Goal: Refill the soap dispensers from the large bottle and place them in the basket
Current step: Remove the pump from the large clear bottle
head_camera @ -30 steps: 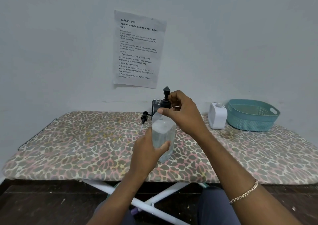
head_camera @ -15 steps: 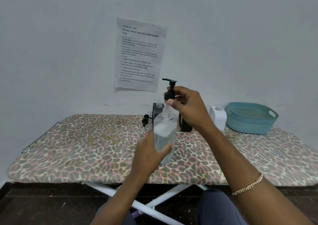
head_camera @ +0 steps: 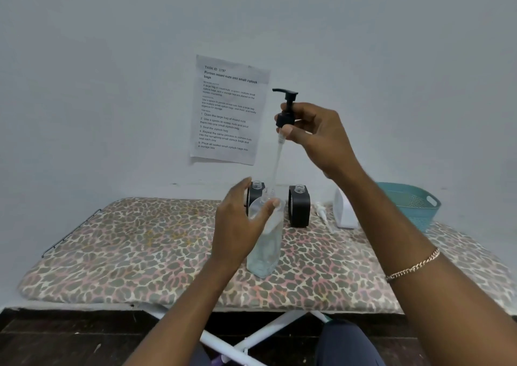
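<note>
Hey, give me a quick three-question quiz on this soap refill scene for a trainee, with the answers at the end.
1. True or false: the black pump head with its clear tube is screwed down onto the clear plastic bottle.
2. How many black dispensers with open necks stand behind the clear bottle? A) one B) two C) four
3. Fill in: the clear bottle's body is held by the ____.

Key
1. False: the right hand holds it above the bottle, with the tube tip at the neck.
2. B
3. left hand
</note>
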The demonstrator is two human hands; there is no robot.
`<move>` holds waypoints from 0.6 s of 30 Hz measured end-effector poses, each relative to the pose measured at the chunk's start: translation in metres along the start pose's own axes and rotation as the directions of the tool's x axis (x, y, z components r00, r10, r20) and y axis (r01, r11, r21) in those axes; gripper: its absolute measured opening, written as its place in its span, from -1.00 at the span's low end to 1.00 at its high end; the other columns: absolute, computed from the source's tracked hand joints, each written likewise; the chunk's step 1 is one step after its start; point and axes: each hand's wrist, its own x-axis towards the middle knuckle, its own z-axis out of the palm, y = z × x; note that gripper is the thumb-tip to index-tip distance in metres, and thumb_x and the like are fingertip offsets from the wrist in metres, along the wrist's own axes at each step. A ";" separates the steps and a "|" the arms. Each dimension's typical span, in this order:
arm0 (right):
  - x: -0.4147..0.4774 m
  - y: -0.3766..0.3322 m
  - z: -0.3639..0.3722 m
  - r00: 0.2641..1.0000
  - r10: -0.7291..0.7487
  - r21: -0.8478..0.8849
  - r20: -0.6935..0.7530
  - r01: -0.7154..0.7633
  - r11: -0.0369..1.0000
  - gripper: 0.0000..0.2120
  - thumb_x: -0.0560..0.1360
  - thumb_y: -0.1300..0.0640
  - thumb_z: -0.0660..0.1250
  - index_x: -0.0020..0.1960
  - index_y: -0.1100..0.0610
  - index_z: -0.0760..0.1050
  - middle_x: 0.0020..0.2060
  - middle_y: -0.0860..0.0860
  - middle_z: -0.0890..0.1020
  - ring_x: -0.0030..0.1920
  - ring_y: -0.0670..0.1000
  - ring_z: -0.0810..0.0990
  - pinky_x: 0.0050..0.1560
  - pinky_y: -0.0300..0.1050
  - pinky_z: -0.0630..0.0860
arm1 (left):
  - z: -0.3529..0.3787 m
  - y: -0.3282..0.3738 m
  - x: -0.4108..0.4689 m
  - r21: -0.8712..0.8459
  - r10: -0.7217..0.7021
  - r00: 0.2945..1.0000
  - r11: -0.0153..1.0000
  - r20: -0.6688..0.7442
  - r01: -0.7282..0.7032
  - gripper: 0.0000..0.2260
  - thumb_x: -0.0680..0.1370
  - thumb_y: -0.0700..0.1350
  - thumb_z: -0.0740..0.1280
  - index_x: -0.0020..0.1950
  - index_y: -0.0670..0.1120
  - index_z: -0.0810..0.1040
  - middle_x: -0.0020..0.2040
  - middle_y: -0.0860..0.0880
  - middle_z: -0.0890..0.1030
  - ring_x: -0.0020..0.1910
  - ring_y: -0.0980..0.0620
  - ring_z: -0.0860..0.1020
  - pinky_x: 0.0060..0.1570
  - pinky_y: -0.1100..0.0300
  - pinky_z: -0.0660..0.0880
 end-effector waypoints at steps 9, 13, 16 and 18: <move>0.038 -0.062 -0.017 0.989 -0.150 0.062 -0.003 0.150 0.987 -0.64 0.54 0.41 0.43 0.32 0.25 0.60 0.10 0.14 0.74 0.14 0.20 0.73 0.26 0.16 0.65 | -0.019 0.056 0.067 -0.035 0.108 0.994 0.994 -0.010 -0.108 -0.68 0.59 -0.04 0.51 0.29 -0.15 0.66 0.08 -0.03 0.75 0.01 0.13 0.70 0.07 0.29 0.64; 0.051 -0.082 -0.015 0.985 -0.172 0.119 0.034 0.166 0.979 -0.64 0.53 0.39 0.43 0.31 0.23 0.60 0.09 0.13 0.74 0.14 0.16 0.74 0.24 0.12 0.67 | -0.032 0.068 0.078 -0.024 0.124 0.992 0.992 -0.030 -0.125 -0.85 0.62 -0.09 0.48 0.12 -0.14 0.72 -0.11 0.00 0.76 -0.11 0.12 0.72 0.02 0.09 0.66; 0.058 -0.086 -0.005 0.985 -0.158 0.159 0.073 0.145 0.977 -0.64 0.51 0.39 0.44 0.29 0.22 0.60 0.06 0.13 0.76 0.15 0.14 0.74 0.22 0.11 0.67 | -0.043 0.069 0.076 -0.061 0.074 0.997 0.995 -0.007 -0.074 -0.88 0.60 -0.10 0.49 0.08 -0.12 0.73 -0.19 0.03 0.75 -0.19 0.17 0.71 -0.05 0.16 0.66; 0.063 -0.085 0.004 0.987 -0.125 0.199 0.101 0.103 0.975 -0.66 0.50 0.40 0.44 0.26 0.23 0.60 0.05 0.16 0.76 0.12 0.15 0.75 0.18 0.09 0.68 | -0.052 0.067 0.075 -0.073 0.036 0.999 0.997 0.007 -0.036 -0.90 0.59 -0.12 0.50 0.06 -0.13 0.74 -0.22 0.04 0.74 -0.25 0.20 0.70 -0.12 0.23 0.65</move>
